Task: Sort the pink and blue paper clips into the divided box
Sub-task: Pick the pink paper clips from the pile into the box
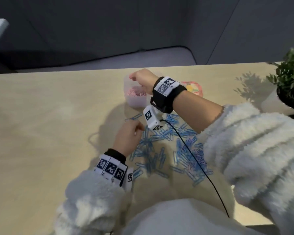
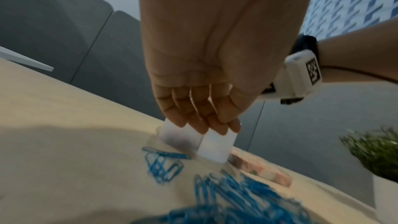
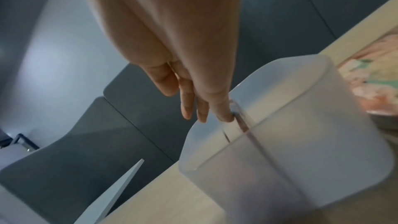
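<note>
A translucent divided box (image 1: 135, 99) stands at the table's far middle with pink clips (image 1: 137, 93) in its near compartment. My right hand (image 1: 134, 77) hovers over the box. In the right wrist view its fingers (image 3: 187, 108) are straight, one fingertip touching the box (image 3: 301, 151) rim beside the divider; I see no clip in it. My left hand (image 1: 131, 131) hangs over the left edge of the blue clip pile (image 1: 168, 146), fingers (image 2: 202, 120) relaxed and holding nothing. A few pink clips (image 1: 196, 152) lie mixed into the pile's right side.
A pink patterned object (image 1: 194, 88) lies just right of the box. A potted plant (image 1: 292, 78) stands at the right table edge. A black cable (image 1: 202, 168) runs from my right wrist across the pile. Two blue clips (image 1: 134, 117) lie apart near the box.
</note>
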`<state>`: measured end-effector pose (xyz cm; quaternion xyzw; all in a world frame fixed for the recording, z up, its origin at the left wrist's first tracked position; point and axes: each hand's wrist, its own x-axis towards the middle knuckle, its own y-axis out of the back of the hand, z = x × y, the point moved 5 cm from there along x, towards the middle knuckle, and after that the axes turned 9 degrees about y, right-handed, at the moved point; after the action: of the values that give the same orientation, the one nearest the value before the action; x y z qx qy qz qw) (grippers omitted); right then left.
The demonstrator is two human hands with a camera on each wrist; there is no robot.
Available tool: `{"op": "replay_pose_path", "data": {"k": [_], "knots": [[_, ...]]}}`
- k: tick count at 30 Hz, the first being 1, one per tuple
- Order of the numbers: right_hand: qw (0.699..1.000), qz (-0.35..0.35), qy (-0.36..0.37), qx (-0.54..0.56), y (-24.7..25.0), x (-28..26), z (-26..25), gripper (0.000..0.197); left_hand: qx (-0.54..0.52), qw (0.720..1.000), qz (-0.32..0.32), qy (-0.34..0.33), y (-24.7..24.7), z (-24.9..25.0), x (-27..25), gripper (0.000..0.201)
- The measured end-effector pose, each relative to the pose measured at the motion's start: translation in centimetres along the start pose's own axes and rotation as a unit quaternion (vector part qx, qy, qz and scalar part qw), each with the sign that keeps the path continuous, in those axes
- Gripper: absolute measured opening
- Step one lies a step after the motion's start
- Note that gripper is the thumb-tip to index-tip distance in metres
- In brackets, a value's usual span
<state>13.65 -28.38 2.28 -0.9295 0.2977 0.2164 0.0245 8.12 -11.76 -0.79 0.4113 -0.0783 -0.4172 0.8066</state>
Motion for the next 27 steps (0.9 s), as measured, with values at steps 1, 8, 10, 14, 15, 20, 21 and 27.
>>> {"op": "replay_pose_path", "data": {"k": [1, 8, 10, 14, 15, 20, 21, 27], "knots": [[1.0, -0.001, 0.003, 0.012, 0.2, -0.4, 0.0, 0.036, 0.016, 1.0, -0.019, -0.005, -0.7, -0.2, -0.3, 0.017], [0.986, 0.046, 0.1, 0.124, 5.9, -6.0, -0.2, 0.032, 0.07, 0.993, -0.073, -0.068, -4.3, 1.9, -0.7, 0.018], [0.992, 0.045, 0.109, 0.051, 8.6, -8.3, 1.9, 0.025, 0.078, 0.989, -0.094, -0.089, -5.6, 2.8, -1.0, 0.018], [0.971, -0.021, 0.12, -0.207, 12.7, -12.7, 8.8, 0.017, 0.126, 0.974, -0.141, -0.121, -8.6, 4.3, -1.5, 0.02], [0.954, -0.039, 0.122, -0.272, 13.4, -13.4, 10.6, 0.016, 0.134, 0.972, -0.146, -0.125, -9.2, 4.7, -1.5, 0.021], [0.866, -0.108, 0.149, -0.466, 12.8, -15.7, 15.5, 0.026, 0.208, 0.951, -0.172, -0.149, -11.6, 5.9, -0.9, 0.028], [0.846, -0.113, 0.161, -0.495, 12.4, -16.0, 15.7, 0.028, 0.228, 0.948, -0.17, -0.145, -11.7, 5.7, -0.9, 0.029], [0.826, -0.102, 0.196, -0.518, 12.4, -16.3, 16.1, 0.014, 0.272, 0.948, -0.127, -0.105, -9.9, 3.5, -1.3, 0.02]]}}
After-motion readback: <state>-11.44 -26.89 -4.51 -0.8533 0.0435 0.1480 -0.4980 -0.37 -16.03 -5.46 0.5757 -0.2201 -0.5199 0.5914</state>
